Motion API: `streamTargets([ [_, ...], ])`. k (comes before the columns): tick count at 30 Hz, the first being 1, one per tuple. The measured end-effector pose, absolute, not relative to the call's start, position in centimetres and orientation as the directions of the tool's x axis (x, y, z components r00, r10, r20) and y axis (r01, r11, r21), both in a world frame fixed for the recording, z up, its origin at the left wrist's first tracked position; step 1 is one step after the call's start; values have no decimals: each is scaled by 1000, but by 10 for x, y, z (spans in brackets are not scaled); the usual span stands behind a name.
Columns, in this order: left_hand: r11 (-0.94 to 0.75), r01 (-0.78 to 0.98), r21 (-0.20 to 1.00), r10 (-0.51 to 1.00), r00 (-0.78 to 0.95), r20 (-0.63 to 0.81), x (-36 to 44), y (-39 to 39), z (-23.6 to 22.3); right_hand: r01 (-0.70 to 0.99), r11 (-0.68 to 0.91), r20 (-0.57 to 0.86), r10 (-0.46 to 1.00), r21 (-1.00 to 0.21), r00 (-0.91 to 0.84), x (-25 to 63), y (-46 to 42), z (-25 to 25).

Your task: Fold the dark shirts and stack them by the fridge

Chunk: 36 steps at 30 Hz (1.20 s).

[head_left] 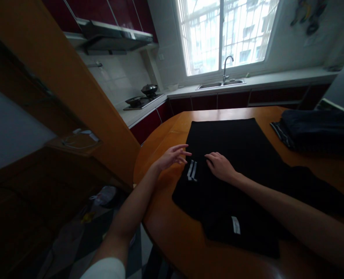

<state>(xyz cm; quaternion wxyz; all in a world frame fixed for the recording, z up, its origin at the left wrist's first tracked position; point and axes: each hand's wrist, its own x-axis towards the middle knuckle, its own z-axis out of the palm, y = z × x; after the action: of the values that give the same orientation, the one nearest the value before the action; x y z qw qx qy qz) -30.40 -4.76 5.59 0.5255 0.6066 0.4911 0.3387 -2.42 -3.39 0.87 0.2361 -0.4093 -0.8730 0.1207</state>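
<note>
On the table (pixel 166 219), a black garment (pixel 226 139) lies beneath the flattened right grip (pixel 220 166), its edge by the spread left grip (pixel 172 157).

Left hand (pixel 174 156) loosely spread — right hand (pixel 219 166) palm-down.

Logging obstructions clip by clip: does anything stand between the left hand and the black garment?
Nothing visible does. The left hand, fingers spread, is at the left edge of the black garment. The right hand is farther right, over the garment, and the folded dark clothes lie off to the side.
</note>
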Motion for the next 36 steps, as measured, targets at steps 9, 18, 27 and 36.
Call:
streamTargets([
  [9,-470,666,579,880,305,364,-308,-25,27,229,935,432,330,-270,-839,-21,-65,28],
  [18,-561,705,434,824,428,370,-294,-13,2,57,992,332,91,-110,-939,-32,-85,30],
  [27,-428,703,568,875,165,455,-293,-17,20,30,999,388,18,25,-921,-33,-84,28],
  [36,-416,746,519,891,219,398,-298,-15,17,222,968,598,245,-114,-763,-28,-73,12],
])
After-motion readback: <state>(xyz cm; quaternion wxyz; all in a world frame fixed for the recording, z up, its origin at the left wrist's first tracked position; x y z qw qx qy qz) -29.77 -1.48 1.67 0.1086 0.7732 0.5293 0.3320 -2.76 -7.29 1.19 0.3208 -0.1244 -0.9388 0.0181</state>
